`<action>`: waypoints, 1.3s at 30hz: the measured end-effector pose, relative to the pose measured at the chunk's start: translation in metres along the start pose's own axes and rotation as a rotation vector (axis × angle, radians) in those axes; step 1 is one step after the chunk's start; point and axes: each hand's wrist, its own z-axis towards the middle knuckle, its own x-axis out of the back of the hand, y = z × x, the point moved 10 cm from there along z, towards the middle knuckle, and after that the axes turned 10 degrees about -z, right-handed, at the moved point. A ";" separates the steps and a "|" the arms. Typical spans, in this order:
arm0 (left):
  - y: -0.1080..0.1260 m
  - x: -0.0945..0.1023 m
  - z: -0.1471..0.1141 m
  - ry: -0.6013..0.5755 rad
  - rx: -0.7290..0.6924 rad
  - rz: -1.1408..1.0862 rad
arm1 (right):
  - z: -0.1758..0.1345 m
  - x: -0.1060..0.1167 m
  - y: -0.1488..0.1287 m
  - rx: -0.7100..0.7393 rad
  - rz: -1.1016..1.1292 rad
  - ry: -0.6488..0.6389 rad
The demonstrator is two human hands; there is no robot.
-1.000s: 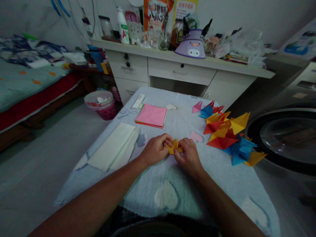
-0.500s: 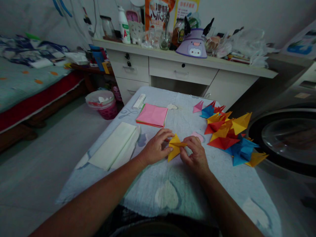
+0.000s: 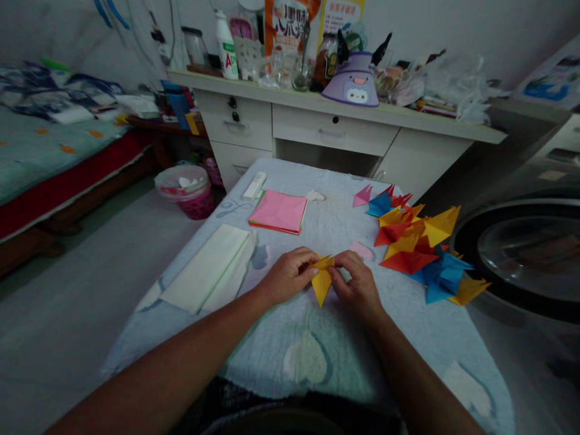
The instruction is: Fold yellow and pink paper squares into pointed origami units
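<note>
Nearby, colourful origami (image 3: 405,243) rightward, pink-topped stack (image 3: 278,211) beyond, left hand (image 3: 286,278) and right hand (image 3: 361,285) pinching yellow paper (image 3: 321,284).

Folded paper (image 3: 321,286) central, paper figures (image 3: 410,261) right, sheets (image 3: 279,211) behind

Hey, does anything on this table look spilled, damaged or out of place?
Nothing spilled or damaged stands out. The paper stack lies fairly neat; only the folded paper figures on the right look untidy, overlapping at uneven angles. The held yellow paper shows no visible tear.
</note>
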 end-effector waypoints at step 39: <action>0.008 0.007 0.001 0.138 -0.038 0.145 | 0.000 -0.003 -0.003 -0.127 0.145 -0.017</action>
